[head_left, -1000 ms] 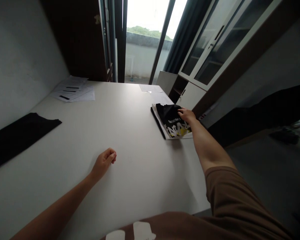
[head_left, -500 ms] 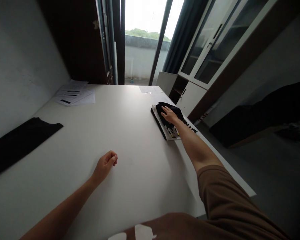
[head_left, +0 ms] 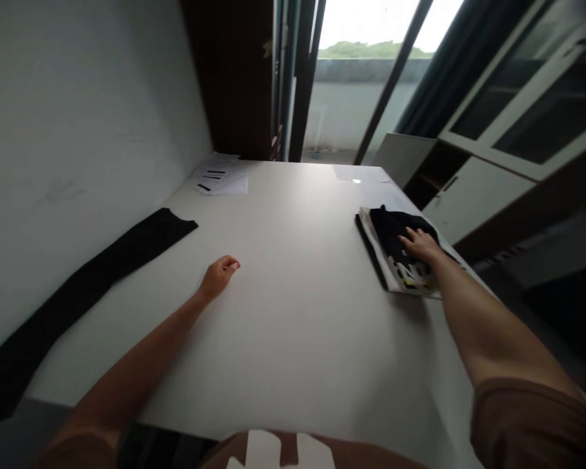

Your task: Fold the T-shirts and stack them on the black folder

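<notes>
A wide white table (head_left: 297,312) stands against a pale wall (head_left: 78,130), with a glass door (head_left: 356,98) behind it. The right hand (head_left: 420,245) lies flat, fingers spread, on a folded black shirt (head_left: 395,231) near the table's right edge. The left hand (head_left: 218,276) rests loosely curled on the bare top, holding nothing. A black cloth (head_left: 102,267) lies along the wall, and papers (head_left: 219,179) lie in the far corner.

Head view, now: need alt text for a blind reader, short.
The person's right hand rests flat on a folded black printed garment near the right edge of a white table, while the left hand lies loosely curled on the bare tabletop. A long black cloth lies along the left wall, with papers at the far corner by a window.
</notes>
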Action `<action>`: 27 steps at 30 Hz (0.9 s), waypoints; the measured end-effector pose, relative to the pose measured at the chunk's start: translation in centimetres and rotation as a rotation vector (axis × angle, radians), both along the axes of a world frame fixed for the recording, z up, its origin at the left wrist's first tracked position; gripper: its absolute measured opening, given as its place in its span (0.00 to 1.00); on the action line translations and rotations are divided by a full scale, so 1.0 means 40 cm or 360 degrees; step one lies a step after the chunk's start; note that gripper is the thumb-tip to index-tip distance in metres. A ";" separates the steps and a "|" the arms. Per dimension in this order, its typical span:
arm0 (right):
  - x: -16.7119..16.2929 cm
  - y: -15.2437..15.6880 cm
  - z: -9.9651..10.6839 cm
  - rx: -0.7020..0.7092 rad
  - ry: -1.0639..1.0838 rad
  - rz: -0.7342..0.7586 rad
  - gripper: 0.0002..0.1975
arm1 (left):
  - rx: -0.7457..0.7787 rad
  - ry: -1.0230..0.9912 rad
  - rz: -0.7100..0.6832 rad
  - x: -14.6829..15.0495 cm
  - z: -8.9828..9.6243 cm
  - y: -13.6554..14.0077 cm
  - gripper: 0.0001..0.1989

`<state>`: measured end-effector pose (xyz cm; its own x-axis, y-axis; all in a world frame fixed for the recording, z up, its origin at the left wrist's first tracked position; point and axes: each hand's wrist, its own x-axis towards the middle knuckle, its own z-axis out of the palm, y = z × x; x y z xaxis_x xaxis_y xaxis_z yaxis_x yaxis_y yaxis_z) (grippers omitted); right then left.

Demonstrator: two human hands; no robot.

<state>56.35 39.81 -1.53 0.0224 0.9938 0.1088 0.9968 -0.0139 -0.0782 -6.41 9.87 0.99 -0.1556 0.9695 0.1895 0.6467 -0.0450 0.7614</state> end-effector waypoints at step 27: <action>-0.852 -0.270 0.025 -0.0091 0.0942 0.1223 0.15 | -0.0562 0.0899 0.0252 -0.041 0.069 -0.008 0.14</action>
<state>22.26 29.01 -0.53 -0.5996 0.7636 0.2396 0.5352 0.6051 -0.5894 -8.04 9.53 3.76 -0.2710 0.9618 -0.0397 0.9274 0.2719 0.2568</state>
